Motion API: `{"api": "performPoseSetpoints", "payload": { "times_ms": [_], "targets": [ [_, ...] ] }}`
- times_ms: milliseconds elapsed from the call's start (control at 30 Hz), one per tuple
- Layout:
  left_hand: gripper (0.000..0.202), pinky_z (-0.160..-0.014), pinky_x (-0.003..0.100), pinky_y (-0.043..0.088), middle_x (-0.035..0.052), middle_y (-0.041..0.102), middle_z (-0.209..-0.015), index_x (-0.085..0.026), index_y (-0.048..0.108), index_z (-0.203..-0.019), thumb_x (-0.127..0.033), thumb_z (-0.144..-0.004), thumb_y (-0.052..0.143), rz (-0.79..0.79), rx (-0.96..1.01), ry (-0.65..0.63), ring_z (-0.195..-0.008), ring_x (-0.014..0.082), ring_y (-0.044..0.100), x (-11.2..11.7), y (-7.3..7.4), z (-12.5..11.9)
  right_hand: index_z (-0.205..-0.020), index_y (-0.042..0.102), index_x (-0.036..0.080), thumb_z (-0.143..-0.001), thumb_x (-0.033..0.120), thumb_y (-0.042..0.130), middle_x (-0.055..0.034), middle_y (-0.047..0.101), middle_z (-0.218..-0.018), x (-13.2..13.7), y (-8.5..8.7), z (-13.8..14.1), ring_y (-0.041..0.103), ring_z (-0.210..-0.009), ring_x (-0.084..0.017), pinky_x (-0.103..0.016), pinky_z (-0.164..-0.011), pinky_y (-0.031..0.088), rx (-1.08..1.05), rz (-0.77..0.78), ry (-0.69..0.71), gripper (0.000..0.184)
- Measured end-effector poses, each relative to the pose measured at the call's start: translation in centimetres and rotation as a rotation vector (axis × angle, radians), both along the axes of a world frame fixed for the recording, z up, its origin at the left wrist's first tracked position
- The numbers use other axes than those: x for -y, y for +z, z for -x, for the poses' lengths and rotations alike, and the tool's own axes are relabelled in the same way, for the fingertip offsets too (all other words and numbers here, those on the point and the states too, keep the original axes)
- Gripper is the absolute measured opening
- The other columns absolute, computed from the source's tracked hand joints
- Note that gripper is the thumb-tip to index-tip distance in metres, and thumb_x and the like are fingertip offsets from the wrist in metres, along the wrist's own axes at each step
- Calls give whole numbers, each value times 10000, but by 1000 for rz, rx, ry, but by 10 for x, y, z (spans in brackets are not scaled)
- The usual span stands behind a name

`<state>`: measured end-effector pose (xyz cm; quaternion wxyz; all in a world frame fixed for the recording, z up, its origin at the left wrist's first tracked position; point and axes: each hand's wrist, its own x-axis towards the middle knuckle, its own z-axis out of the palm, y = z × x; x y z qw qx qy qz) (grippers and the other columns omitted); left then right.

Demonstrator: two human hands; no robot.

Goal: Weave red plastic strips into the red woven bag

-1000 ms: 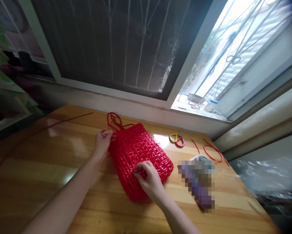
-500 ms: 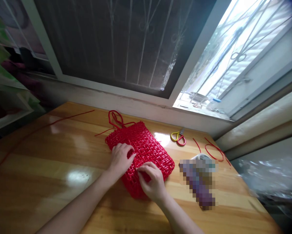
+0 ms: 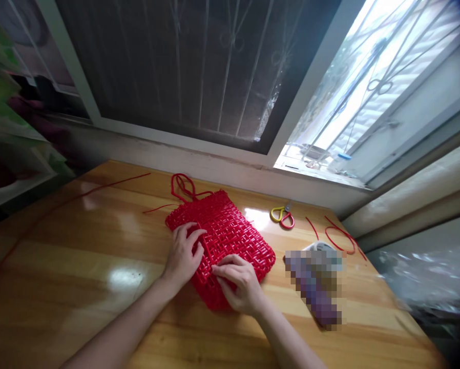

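Starting at the far left, a long red cord point(image 3: 61, 202) trails loose over the wooden table point(image 3: 99, 277) and runs off toward the edge; a sleeve or forearm sweeping that way could likely drag it off or tug whatever it is tied into. Next, the left hand point(image 3: 182, 253) lies flat on the red woven bag point(image 3: 222, 241), fingers spread and pressing, gripping nothing. The bag itself lies on its side at mid-table, handles point(image 3: 182, 187) pointing to the window. Right beside it, the right hand point(image 3: 239, 284) has its fingertips pinched together on a strand at the bag's near edge; too hard a pull there could well pucker the weave or slip the strand out. Further right, scissors point(image 3: 281, 216) rest near the sill, and cut red bits point(image 3: 335, 236) curl beside a blurred-out object point(image 3: 314, 287), easy to snag.
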<state>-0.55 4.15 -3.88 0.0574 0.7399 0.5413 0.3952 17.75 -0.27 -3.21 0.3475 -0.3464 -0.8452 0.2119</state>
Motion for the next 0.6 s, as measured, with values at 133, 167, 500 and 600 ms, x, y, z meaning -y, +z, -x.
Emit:
{"api": "performPoseSetpoints", "payload": {
  "times_ms": [133,167,500,600],
  "targets": [
    [347,-1026,476,309,73,396,-1297,-230,579,-1076,-166,-742,510,-34,-71,13,-1253,281,308,-14,-1,17,-1096,599,250,-801,137,468,-35,688,-876,-4,4,-4,569,-864,-195,-337,-750,490,12,31,55,342],
    [346,-1031,487,299,76,377,-1322,-225,579,-1073,-175,-736,521,-26,-82,34,-1275,292,280,-19,-1,23,-1101,595,253,-803,140,466,-35,688,-882,-4,5,-4,571,-865,-194,-338,-756,489,12,36,67,344],
    [491,-1027,443,313,77,345,-1382,-245,432,-1255,-182,-768,460,94,11,45,-1284,252,305,-36,-1,52,-1027,630,249,-800,154,465,-30,685,-839,-9,4,-7,570,-860,-193,-334,-757,483,8,88,69,296],
    [441,-1051,500,231,67,317,-1406,-243,461,-1235,-176,-803,407,86,-80,-42,-1322,255,220,-42,-5,49,-1015,638,242,-795,147,463,-31,684,-832,-9,4,-8,566,-846,-192,-334,-753,481,-3,117,52,297]
  ]
}}
